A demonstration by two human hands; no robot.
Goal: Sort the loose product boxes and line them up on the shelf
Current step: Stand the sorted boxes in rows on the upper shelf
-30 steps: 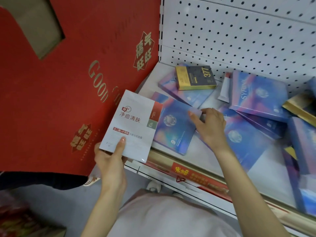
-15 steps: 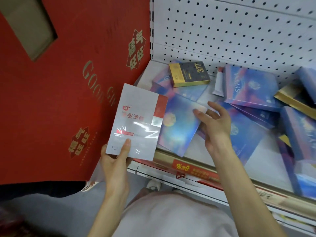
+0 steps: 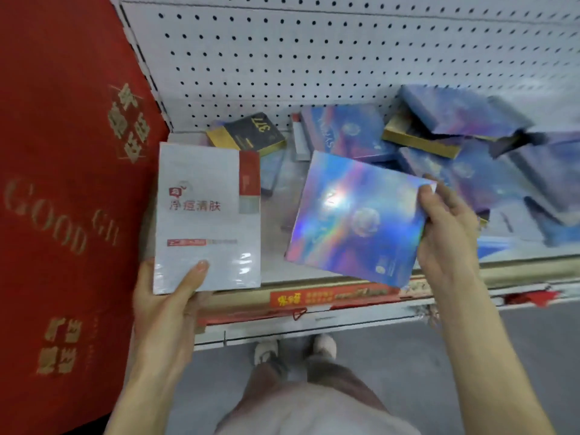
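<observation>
My left hand grips the bottom edge of a flat white box with red print, held upright at the shelf's left end. A shiny blue holographic box is lifted and tilted above the shelf's front, with my right hand gripping its right edge. Behind them, several more blue boxes lie in a loose heap on the white shelf. A black and gold box marked 377 lies at the back left.
A big red gift box with gold lettering stands against the shelf's left side. White pegboard forms the back wall. A gold box sticks out of the heap. A red price strip runs along the shelf front. My feet are on the grey floor.
My right hand has lifted the blue holographic box off the shelf and drawn it right, toward the front. The white box in my left hand has turned more upright. The view has swung right.
</observation>
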